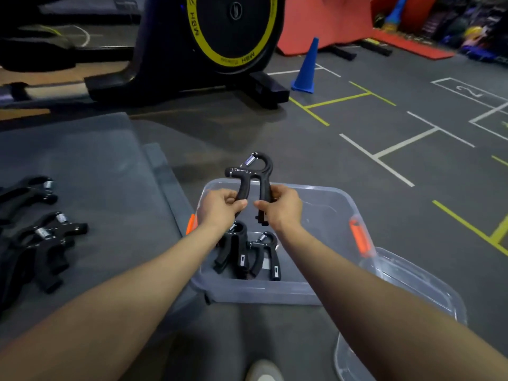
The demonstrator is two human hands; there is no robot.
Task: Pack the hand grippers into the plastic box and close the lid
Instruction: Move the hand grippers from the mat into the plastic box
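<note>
Hands [220,206] gripping hand gripper [254,177]

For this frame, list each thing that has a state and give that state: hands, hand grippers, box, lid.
Left hand: grips one handle of the held hand gripper.
Right hand: grips its other handle.
Held hand gripper: upright, spring end up, above the box.
Plastic box: open, two hand grippers inside.
Lid: off, lying to the right of the box.
Grippers on the mat: unpacked, in a loose pile.
</note>
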